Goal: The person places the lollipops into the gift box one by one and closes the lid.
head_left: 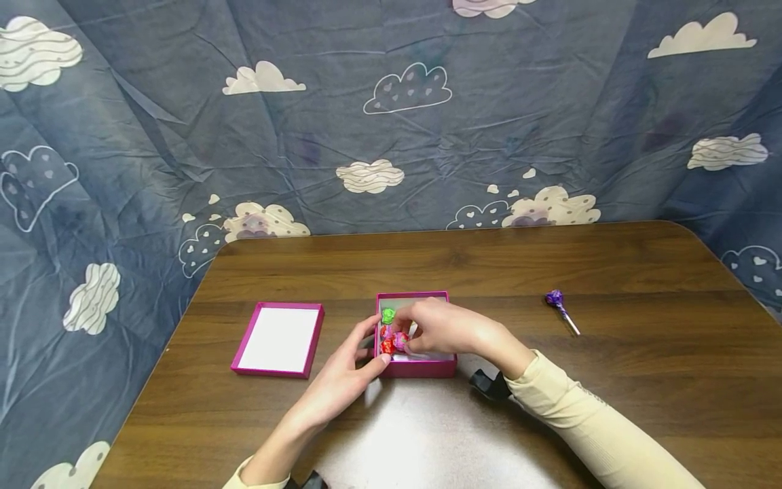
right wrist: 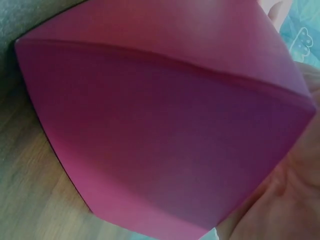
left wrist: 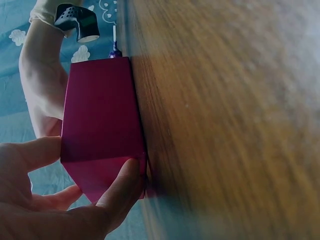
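An uncovered magenta box (head_left: 421, 369) stands on the table in the head view. My left hand (head_left: 341, 380) holds its left side, thumb at the front corner; the left wrist view shows these fingers about the box's end (left wrist: 100, 172). My right hand (head_left: 444, 327) reaches inside over the wall, its fingertips pinching a pink-wrapped lollipop (head_left: 400, 340). Beside that lie a red-wrapped lollipop (head_left: 387, 346) and, farther back, a green-wrapped one (head_left: 388, 315). Their sticks are mostly hidden. Box walls (right wrist: 150, 130) fill most of the right wrist view, hiding the right fingertips.
A matching magenta lid (head_left: 277, 339) with a white inside lies left of the box. Off to the right, a purple-wrapped lollipop (head_left: 554, 299) lies on the brown wooden table (head_left: 660, 380). Behind the table hangs a blue cloth (head_left: 415, 149) with cloud patterns.
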### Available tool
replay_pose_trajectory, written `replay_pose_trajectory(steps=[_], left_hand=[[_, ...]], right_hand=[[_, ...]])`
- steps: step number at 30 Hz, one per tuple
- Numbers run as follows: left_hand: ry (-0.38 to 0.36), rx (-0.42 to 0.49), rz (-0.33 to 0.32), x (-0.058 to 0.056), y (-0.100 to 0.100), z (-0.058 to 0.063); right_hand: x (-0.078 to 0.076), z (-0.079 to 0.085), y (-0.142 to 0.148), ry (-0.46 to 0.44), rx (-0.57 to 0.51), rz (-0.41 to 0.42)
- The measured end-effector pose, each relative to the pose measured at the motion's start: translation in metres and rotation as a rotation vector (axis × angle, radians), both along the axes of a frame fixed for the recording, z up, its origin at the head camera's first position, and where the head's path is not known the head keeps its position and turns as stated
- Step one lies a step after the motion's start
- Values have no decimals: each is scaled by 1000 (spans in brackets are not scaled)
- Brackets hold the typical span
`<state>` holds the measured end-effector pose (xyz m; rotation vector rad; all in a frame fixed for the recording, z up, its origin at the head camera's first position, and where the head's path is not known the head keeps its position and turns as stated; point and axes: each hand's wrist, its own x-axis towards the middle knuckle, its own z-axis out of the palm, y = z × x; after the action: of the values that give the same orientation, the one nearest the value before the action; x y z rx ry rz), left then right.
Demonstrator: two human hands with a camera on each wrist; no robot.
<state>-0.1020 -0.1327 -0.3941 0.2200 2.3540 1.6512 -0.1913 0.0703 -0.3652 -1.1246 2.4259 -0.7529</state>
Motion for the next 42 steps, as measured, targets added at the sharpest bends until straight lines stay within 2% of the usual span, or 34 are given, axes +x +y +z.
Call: replay_pose_trajectory(steps=[5, 14, 20, 35, 42], left_hand=[[-4, -4, 8, 0, 0, 0], [-9, 1, 5, 0, 0, 0], [-5, -10, 8, -1, 0, -1], [12, -5, 0, -1, 1, -1], [11, -14, -1, -1, 1, 0]], right_hand=[[2, -1, 0, -2, -23, -23], [3, -6, 0, 143, -33, -17], [2, -6, -1, 172, -18, -33], [-1, -5, -1, 153, 9, -54], [-2, -4, 3, 112, -38, -52]])
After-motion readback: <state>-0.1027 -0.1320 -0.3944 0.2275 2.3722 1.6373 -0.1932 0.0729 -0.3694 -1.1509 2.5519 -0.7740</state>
